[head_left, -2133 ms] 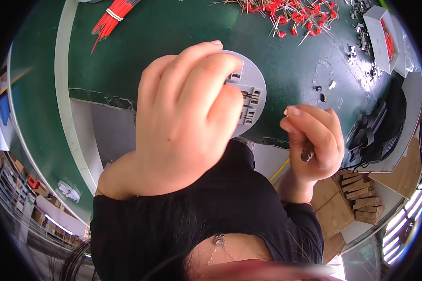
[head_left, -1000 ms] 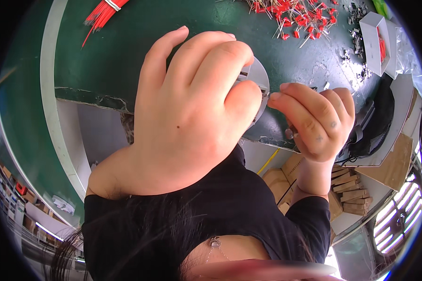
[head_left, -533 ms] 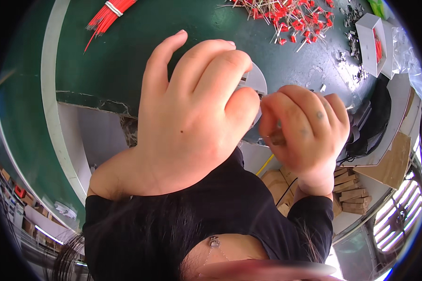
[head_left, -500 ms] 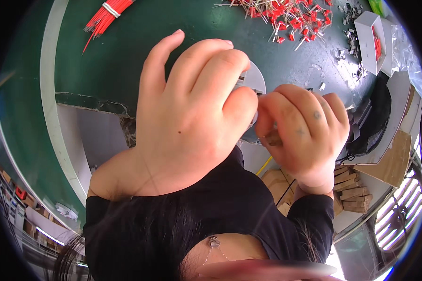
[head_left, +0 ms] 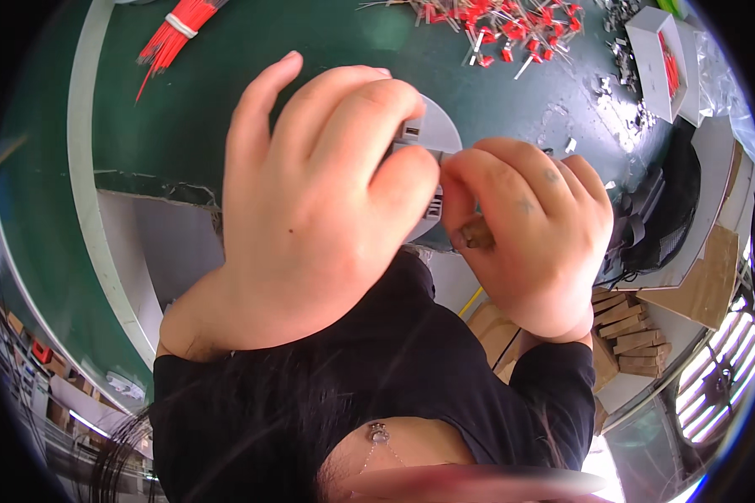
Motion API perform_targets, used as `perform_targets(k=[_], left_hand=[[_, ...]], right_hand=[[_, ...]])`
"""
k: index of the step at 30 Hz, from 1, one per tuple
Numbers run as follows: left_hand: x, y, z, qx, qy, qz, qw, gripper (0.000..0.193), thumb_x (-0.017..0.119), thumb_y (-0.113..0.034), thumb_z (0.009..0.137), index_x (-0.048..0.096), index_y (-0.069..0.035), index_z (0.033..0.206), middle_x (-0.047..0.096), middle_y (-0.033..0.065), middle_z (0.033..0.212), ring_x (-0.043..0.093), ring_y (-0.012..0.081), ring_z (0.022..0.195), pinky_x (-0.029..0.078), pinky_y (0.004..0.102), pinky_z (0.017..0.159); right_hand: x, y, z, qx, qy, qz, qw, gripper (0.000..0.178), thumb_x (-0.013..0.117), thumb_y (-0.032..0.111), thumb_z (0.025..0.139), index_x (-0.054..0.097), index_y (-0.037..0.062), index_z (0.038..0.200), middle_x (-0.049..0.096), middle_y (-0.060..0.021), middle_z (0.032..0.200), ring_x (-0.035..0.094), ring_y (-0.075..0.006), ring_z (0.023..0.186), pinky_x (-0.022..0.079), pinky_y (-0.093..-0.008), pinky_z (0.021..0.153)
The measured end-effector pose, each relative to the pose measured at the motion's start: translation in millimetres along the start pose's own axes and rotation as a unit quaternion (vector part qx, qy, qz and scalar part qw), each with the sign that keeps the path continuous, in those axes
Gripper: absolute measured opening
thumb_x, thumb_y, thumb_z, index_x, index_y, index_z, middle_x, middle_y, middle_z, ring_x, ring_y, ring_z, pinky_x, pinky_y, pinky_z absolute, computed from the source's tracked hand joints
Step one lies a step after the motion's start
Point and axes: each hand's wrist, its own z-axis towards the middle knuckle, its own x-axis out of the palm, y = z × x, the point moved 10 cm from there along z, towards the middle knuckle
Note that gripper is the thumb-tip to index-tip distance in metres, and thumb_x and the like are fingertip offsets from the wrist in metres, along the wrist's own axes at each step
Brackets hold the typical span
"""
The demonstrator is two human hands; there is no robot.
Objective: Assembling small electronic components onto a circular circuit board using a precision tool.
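A round white plastic piece (head_left: 446, 127) with small rectangular openings shows behind and between my hands. My left hand (head_left: 319, 193) reaches over its left side, index finger and thumb curled toward each other and little finger raised. Whatever those fingertips grip is hidden by the hand itself. Close on the right, my right hand (head_left: 537, 226) is closed, thumb and forefinger pinched at the disc's right edge. Something brownish (head_left: 476, 235) shows inside its curled fingers; its kind cannot be made out.
On the green tabletop (head_left: 168, 109) lie a banded bundle of red wires (head_left: 176, 32) and a heap of red parts with metal leads (head_left: 512, 29). Dark scraps lie near a white box (head_left: 658, 67) holding red pieces. A black mesh bag (head_left: 671, 201) sits right.
Both hands appear slightly farther left, along with the table items. More of the white disc and its openings shows between my hands.
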Motion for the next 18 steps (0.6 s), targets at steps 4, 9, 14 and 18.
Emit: perform_targets(k=[4, 9, 14, 18], left_hand=[[-1, 0, 1, 0.003, 0.008, -0.023, 1.0, 0.022, 0.076, 0.003, 0.064, 0.065, -0.005, 0.081, 0.065, 0.0076, 0.11, 0.065, 0.0334, 0.106, 0.046, 0.0541, 0.099], [3, 8, 4, 0.006, 0.033, -0.047, 0.998, 0.023, 0.074, 0.006, 0.067, 0.065, -0.005, 0.085, 0.067, 0.0109, 0.116, 0.065, 0.0354, 0.112, 0.046, 0.053, 0.102], [7, 15, 1, 0.041, 0.044, -0.102, 0.993, 0.023, 0.072, 0.008, 0.07, 0.065, -0.005, 0.089, 0.067, 0.014, 0.122, 0.063, 0.0374, 0.117, 0.045, 0.0515, 0.105], [4, 22, -7, 0.033, 0.034, -0.102, 0.994, 0.023, 0.071, 0.01, 0.072, 0.065, -0.005, 0.089, 0.067, 0.0144, 0.123, 0.063, 0.0376, 0.118, 0.045, 0.0507, 0.105]], right_hand=[[1, 0, -4, 0.011, 0.036, -0.009, 0.999, 0.036, 0.078, 0.005, 0.064, 0.071, 0.0127, 0.099, 0.071, -0.0011, 0.091, 0.061, -0.0175, 0.063, 0.042, -0.031, 0.059], [4, 8, -12, 0.009, 0.06, -0.112, 0.992, 0.037, 0.074, 0.003, 0.069, 0.075, 0.013, 0.105, 0.072, -0.0029, 0.096, 0.059, -0.0128, 0.06, 0.043, -0.028, 0.057], [-18, -60, -33, 0.099, 0.001, 0.048, 0.994, 0.037, 0.069, -0.007, 0.069, 0.078, 0.0102, 0.101, 0.073, -0.0053, 0.106, 0.057, -0.0091, 0.059, 0.044, -0.0243, 0.054], [-17, -116, -59, 0.069, 0.013, 0.0, 0.998, 0.041, 0.066, -0.017, 0.067, 0.077, 0.0075, 0.098, 0.072, -0.008, 0.106, 0.056, -0.0103, 0.057, 0.045, -0.0227, 0.055]])
